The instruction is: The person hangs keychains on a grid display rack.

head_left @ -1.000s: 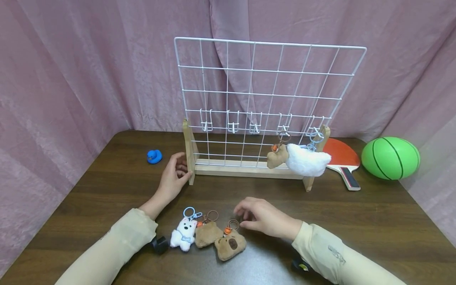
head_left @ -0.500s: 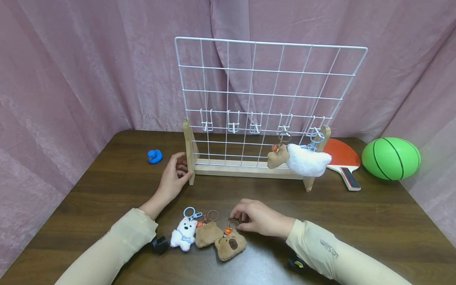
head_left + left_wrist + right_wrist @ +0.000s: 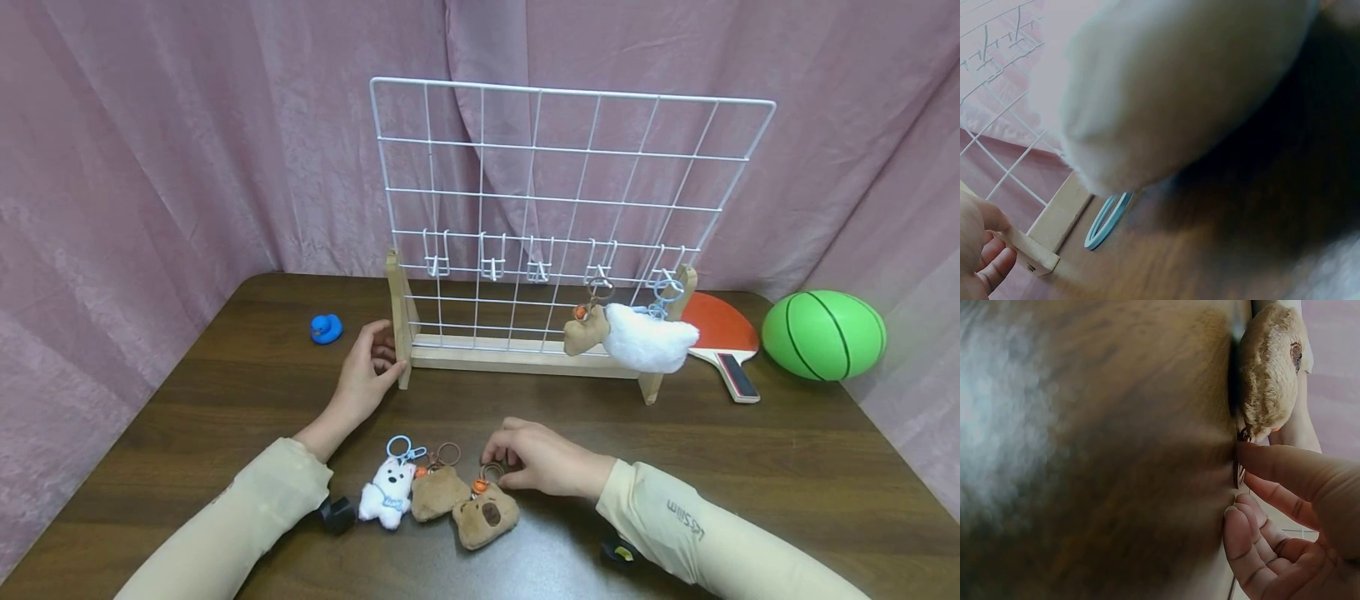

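Note:
My left hand (image 3: 363, 371) grips the left wooden leg (image 3: 402, 333) of a white wire grid rack (image 3: 570, 175), thumb in front and fingers behind. With thumb and index finger, my right hand (image 3: 551, 458) pinches the brown ring of a plush animal-head keychain (image 3: 480, 525), which lies on the table; in the right wrist view the ring (image 3: 1239, 472) stands between the fingertips. Beside it lie a second brown plush keychain (image 3: 438, 493), face hidden, and a white dog plush keychain (image 3: 388, 492) with a blue ring. The dog looms blurred in the left wrist view.
Several white hooks (image 3: 492, 267) line the grid. A brown plush (image 3: 585, 332) and a fluffy white plush (image 3: 651, 337) hang at its right end. A blue rubber duck (image 3: 326, 328) sits left; a red paddle (image 3: 720, 325) and green ball (image 3: 823, 335) are at right.
My right hand has moved a little left, from beside the brown ring to fingers around it. The left hand stays on the rack's leg.

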A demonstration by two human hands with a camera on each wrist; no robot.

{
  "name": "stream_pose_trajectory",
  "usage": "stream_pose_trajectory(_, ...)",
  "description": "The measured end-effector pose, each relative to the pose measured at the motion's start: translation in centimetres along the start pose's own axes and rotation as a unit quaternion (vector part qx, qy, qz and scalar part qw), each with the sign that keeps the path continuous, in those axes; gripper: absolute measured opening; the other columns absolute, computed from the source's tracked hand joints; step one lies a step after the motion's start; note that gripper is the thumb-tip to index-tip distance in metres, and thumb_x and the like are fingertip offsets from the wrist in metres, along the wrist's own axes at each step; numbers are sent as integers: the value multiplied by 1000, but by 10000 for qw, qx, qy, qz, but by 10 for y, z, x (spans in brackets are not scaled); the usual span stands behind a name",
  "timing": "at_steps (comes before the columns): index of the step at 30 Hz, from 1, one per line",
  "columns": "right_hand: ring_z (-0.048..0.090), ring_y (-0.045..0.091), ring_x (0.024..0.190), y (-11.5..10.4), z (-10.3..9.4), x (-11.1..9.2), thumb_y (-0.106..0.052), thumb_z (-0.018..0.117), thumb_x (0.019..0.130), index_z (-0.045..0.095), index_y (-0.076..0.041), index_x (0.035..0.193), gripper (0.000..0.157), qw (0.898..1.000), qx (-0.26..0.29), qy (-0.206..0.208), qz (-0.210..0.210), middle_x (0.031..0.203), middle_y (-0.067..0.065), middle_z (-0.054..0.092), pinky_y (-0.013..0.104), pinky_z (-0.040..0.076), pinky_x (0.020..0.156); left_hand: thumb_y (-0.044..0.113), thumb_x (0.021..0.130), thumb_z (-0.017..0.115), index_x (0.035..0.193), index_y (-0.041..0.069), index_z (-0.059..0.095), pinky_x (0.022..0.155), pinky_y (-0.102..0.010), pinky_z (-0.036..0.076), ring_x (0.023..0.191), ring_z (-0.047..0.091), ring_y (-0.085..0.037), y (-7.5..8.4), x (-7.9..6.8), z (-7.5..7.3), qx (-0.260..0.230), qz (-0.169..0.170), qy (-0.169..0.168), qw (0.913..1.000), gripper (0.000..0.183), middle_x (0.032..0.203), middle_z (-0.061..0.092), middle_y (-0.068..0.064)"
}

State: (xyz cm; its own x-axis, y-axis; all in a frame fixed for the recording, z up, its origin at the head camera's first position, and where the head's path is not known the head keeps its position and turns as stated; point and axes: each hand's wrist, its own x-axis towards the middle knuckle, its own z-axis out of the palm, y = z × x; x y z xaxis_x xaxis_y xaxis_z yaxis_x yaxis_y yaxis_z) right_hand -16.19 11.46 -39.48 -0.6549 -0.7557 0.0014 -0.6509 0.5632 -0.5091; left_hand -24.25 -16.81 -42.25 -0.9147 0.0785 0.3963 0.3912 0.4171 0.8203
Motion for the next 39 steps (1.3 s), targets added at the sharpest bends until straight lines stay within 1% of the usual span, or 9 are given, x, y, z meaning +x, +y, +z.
stream_pose_trajectory(5, 52, 6, 77, 0, 0, 0, -11, 75, 77, 66, -13, 97, 22, 10000, -29, 26, 16, 85, -3, 54, 14, 45, 70, -10, 82, 67, 135, -4, 38, 70, -10, 47, 93, 59, -31, -2, 0, 0, 95, 53, 17, 9999, 60, 110, 56, -25)
stream_pose_trajectory(13, 53, 3, 75, 0, 0, -1, -8, 76, 76, 61, -13, 94, 24, 10000, 27, 29, -1, 85, -3, 57, 14, 46, 68, -7, 84, 67, 137, -4, 36, 71, -12, 47, 97, 59, -32, 0, 0, 0, 144, -169, -42, 9997, 62, 114, 55, -25)
stream_pose_trajectory(15, 53, 2, 74, 0, -1, -1, -6, 76, 76, 61, -12, 94, 24, 10000, 98, 7, 8, 84, -3, 59, 14, 47, 69, -7, 84, 67, 137, -4, 36, 71, -13, 47, 97, 59, -33, 0, 0, 0, 135, -154, -47, 9998, 62, 113, 55, -25)
stream_pose_trajectory(20, 55, 2, 73, -1, -2, -2, -4, 75, 77, 60, -11, 94, 24, 9993, 370, -6, 59, 81, -2, 62, 15, 49, 68, -7, 84, 67, 135, -4, 38, 70, -12, 48, 94, 59, -32, 0, 0, 0, 133, 27, -1, 9999, 59, 110, 56, -24)
stream_pose_trajectory(26, 57, 2, 74, -3, -3, -5, -1, 71, 80, 62, -10, 94, 19, 9977, 668, 113, 86, 80, -1, 64, 16, 51, 69, -10, 82, 67, 134, -5, 38, 69, -10, 48, 90, 58, -28, -2, 0, 1, 205, 181, 76, 9996, 59, 108, 57, -24)
stream_pose_trajectory(28, 57, 2, 74, -3, -4, -7, 0, 69, 81, 63, -10, 94, 17, 9973, 704, 169, 114, 80, -1, 65, 16, 51, 69, -10, 82, 67, 134, -4, 38, 69, -10, 48, 90, 58, -27, -2, -1, 1, 211, 165, 77, 9996, 59, 108, 57, -24)
stream_pose_trajectory(33, 57, 1, 73, -5, -7, -9, -2, 67, 84, 64, -10, 93, 12, 9961, 803, 301, 191, 80, 0, 66, 15, 51, 67, -8, 84, 66, 135, -4, 38, 70, -11, 48, 93, 59, -30, -1, -1, 0, 151, 78, 27, 9999, 59, 110, 57, -24)
stream_pose_trajectory(39, 57, -1, 69, -8, -12, -12, -1, 66, 85, 64, -7, 93, 10, 9934, 1066, 363, 209, 81, 2, 67, 14, 53, 62, -7, 84, 66, 135, -4, 38, 71, -12, 48, 95, 59, -33, 1, 0, -1, 115, 43, -15, 9999, 58, 110, 56, -25)
